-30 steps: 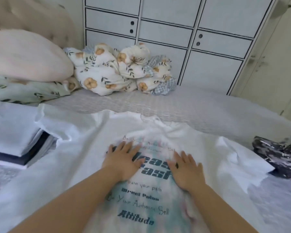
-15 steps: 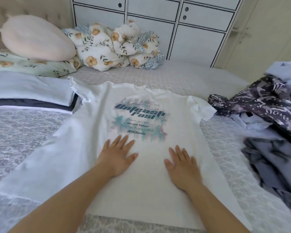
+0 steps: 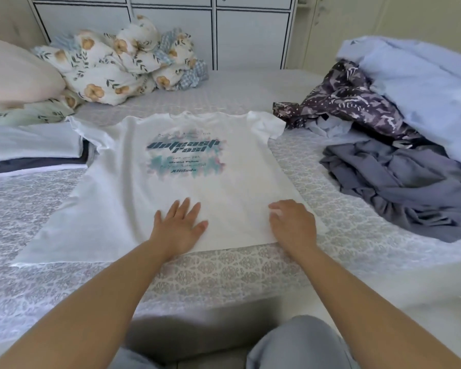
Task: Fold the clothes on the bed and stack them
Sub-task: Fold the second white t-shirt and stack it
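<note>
A white T-shirt [image 3: 133, 187] with a teal print lies spread flat on the bed [image 3: 224, 265], collar away from me. My left hand [image 3: 177, 226] rests flat on its lower hem, fingers apart. My right hand [image 3: 293, 222] lies on the shirt's lower right corner with the fingers curled down onto the cloth. A stack of folded clothes [image 3: 30, 147] sits at the left, white on top of dark. Unfolded clothes are heaped at the right: a grey garment [image 3: 399, 187], a dark patterned one [image 3: 357, 102] and a pale blue one [image 3: 423, 83].
A floral duvet bundle [image 3: 123, 62] and a pink pillow [image 3: 14, 73] lie at the head of the bed. White cupboards [image 3: 248, 35] stand behind. My knees in grey trousers [image 3: 296, 342] are at the bed's near edge.
Both hands slid down the shirt from the print to its lower hem, smoothing it. My view pulled back and turned right, bringing the pile of unfolded clothes into sight.
</note>
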